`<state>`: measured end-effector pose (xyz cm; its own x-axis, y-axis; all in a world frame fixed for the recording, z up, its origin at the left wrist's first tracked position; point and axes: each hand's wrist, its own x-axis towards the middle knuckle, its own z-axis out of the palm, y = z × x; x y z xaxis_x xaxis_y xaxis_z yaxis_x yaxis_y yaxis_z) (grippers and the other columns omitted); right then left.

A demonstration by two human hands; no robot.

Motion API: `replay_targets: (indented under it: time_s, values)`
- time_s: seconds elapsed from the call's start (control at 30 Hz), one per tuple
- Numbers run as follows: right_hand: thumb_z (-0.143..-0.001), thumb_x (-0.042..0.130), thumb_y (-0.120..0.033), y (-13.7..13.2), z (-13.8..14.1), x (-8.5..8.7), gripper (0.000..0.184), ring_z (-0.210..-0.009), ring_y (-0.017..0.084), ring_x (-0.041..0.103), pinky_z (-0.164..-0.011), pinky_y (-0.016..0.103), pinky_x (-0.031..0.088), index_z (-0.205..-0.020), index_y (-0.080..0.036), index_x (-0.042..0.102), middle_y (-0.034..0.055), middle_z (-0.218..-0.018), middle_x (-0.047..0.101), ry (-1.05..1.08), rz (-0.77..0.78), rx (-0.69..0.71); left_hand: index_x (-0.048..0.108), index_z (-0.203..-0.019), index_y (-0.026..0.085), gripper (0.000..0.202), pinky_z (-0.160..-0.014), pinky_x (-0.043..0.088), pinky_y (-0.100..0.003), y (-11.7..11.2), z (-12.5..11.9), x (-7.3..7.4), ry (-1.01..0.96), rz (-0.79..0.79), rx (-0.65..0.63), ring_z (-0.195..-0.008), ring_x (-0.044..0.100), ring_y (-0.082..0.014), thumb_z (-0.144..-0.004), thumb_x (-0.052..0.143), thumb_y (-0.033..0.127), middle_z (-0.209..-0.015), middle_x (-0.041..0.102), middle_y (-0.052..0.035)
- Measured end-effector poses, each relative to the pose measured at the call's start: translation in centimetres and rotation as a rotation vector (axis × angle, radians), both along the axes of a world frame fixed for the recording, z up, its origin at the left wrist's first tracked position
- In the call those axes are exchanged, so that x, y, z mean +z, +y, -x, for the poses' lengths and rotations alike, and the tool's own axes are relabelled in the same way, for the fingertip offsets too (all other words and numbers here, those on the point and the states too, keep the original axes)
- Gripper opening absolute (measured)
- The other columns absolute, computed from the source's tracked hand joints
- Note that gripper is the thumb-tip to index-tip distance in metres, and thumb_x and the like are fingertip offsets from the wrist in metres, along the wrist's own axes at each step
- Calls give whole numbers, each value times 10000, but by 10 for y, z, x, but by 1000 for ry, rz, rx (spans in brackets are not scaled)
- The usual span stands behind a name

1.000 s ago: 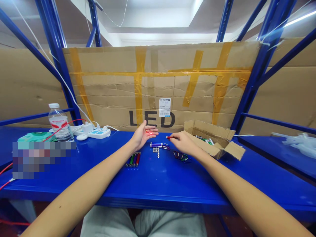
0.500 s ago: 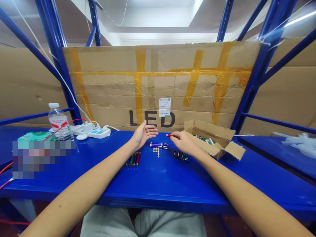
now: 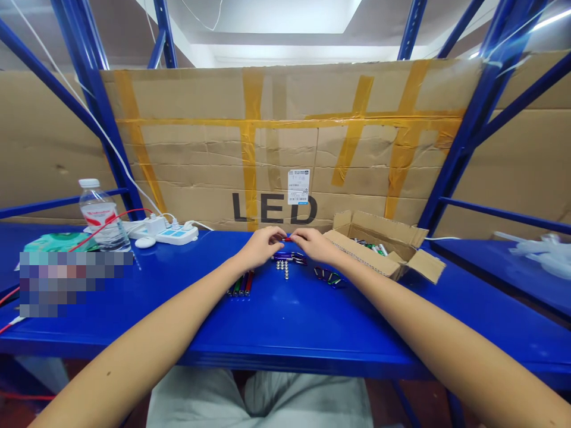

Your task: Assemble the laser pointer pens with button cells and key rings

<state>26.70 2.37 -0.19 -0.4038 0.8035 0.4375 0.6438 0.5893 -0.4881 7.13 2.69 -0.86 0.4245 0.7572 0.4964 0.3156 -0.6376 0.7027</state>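
Coloured tubes (image 3: 243, 285) are laid nearest, in a row. Beyond, between the hands, a red tube (image 3: 288, 239) is pinched by the right hand (image 3: 316, 245); whether it is gripped by the left hand (image 3: 261, 246) cannot be told. Two-handed work seems in hand; steady alignment is called for.

Cardboard wall (image 3: 205, 166) between blue posts (image 3: 78, 35)

Yellow tape (image 3: 252, 142) crosses the cardboard wall, printed "LED" low at centre. Above, a pale ceiling (image 3: 276, 18); upper right, a lit tube (image 3: 553, 16). A blue tabletop (image 3: 312, 327) spans below; reddish floor (image 3: 430, 407) shows bottom right.
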Motion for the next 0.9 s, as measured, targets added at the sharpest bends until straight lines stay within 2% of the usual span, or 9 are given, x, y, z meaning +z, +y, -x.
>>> replay_targets:
  time_s: [0.1, 0.2, 0.27, 0.37, 0.53, 0.6, 0.73, 0.9]
  values:
    - [-952, 414, -298, 4, 5, 5, 338, -582, 120, 500, -585, 240, 389, -693, -153, 575, 0, -626, 568, 54, 130, 72, 706, -880, 224, 164, -815, 431, -351, -2, 1, 4, 0, -81, 6, -756, 549, -196, -736, 675, 152, -824, 642, -30]
    - [-944, 433, -334, 5, 8, 8, 263, -520, 101, 468, -527, 231, 381, -817, -156, 578, -15, -644, 561, 136, 252, 125, 709, -851, 227, 101, -886, 399, -364, -4, 2, 9, -16, -110, -16, -810, 549, -220, -765, 679, 183, -824, 644, -39]
    - [-894, 524, -284, 6, 7, 8, 152, -591, 109, 523, -570, 233, 415, -948, -153, 579, 10, -759, 620, 153, 219, 89, 706, -846, 223, 71, -907, 386, -371, -4, 4, 11, -11, -120, -2, -847, 559, -238, -791, 664, 208, -861, 656, -54]
    - [-782, 593, -106, 8, 1, 6, 207, -811, 147, 593, -724, 258, 447, -986, -142, 592, 67, -948, 664, 116, 31, -65, 702, -842, 218, 71, -895, 393, -383, 1, 6, 11, 36, -145, 61, -831, 563, -248, -815, 638, 234, -845, 661, -62]
    - [-819, 523, -98, 11, -9, 0, 159, -735, 161, 599, -717, 278, 443, -885, -151, 659, 48, -803, 689, 18, -53, -158, 700, -765, 216, 49, -851, 422, -368, 16, 8, 3, 43, -95, 98, -769, 558, -237, -755, 678, 259, -768, 664, -50]
    - [-801, 539, -82, 14, -10, -4, 173, -781, 169, 608, -751, 279, 444, -865, -155, 681, 57, -837, 705, -21, -89, -183, 700, -734, 219, 42, -827, 435, -356, 23, 7, -2, 59, -64, 95, -758, 565, -237, -716, 700, 256, -752, 673, -48]
    - [-809, 544, -85, 19, -9, -10, 205, -850, 185, 628, -782, 278, 447, -894, -165, 712, 76, -911, 728, -82, -82, -214, 710, -692, 227, 17, -763, 453, -336, 37, 4, -11, 176, -59, 86, -695, 582, -225, -692, 694, 221, -696, 682, -46]
    - [-790, 549, -92, 17, -8, -15, 220, -833, 195, 646, -756, 272, 453, -873, -171, 736, 77, -883, 740, -100, 15, -262, 727, -702, 228, 76, -737, 451, -328, 47, 2, -18, 303, -69, 107, -683, 601, -222, -708, 666, 184, -711, 695, -56]
